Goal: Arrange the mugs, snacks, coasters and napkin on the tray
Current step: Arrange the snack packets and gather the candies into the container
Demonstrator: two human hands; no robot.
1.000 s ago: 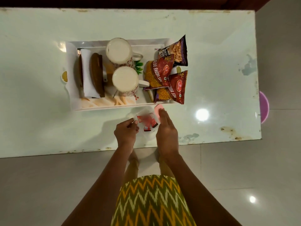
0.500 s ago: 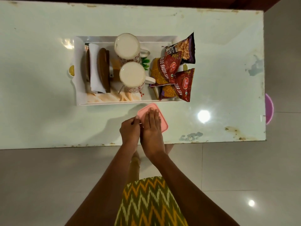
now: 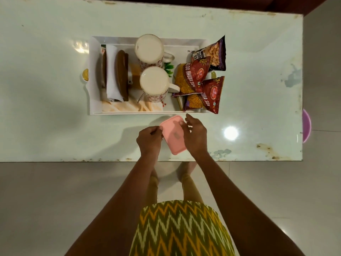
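The white tray (image 3: 93, 74) sits on the pale glass-topped bench (image 3: 46, 130), at about twelve o'clock from the hands, and by the look of it the arranging is nearly done; two white mugs (image 3: 154, 83) with a red pattern on their sides stand side by side in its middle, handles toward three o'clock; at the nine o'clock end a folded white napkin (image 3: 111, 71) stands on edge between what look like brown coasters (image 3: 122, 74); at the three o'clock end three snack packets are piled, a red aloo bhujia sev packet (image 3: 191, 75) on top, a second red one (image 3: 206, 97) hanging over the tray's near rim, and a dark peanut packet (image 3: 214, 54) leaning over the far corner. What seems left is the small box with the pink lid (image 3: 173, 134), which is on the bench just at six o'clock of the tray's near rim, not yet aboard; the lid is a rounded rectangle, matte, turned askew to the bench edge, and the box below it is hidden. The left hand (image 3: 149, 140) has its fingers curled on the lid's nine o'clock edge; the right hand (image 3: 195, 135) cups the three o'clock side, fingers bent over the top; both seem to hold the box.
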